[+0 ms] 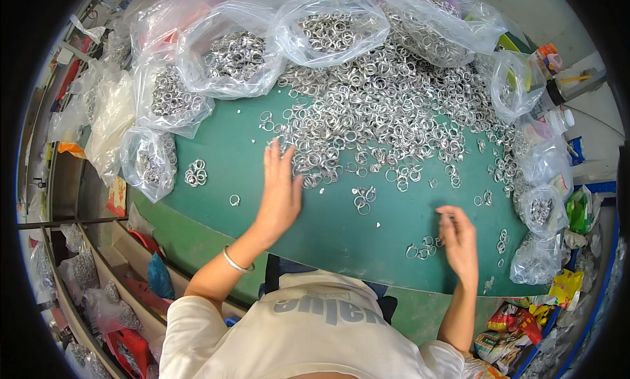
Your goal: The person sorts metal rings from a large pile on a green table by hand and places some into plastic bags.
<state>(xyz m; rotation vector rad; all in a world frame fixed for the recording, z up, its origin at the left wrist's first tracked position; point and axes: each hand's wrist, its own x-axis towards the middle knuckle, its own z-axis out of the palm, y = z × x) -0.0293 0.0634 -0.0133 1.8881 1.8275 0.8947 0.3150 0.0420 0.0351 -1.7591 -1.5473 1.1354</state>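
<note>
A large heap of silver-coloured metal rings spreads over the green tabletop. My left hand lies at the heap's left edge, fingers stretched and spread, the fingertips by the outermost rings. A plain bangle is on that wrist. To the right, my right hand is curled with thumb and fingers drawn together; whether anything is between them is hidden. Just left of it sits a small cluster of rings. Another little group of rings lies between my hands, and a loose ring rests left of my left hand.
Clear plastic bags of rings line the table's far and left sides. More bags stand along the right edge, near a ring group. A separate ring pile lies at left. Wooden compartments hold bags beside the table.
</note>
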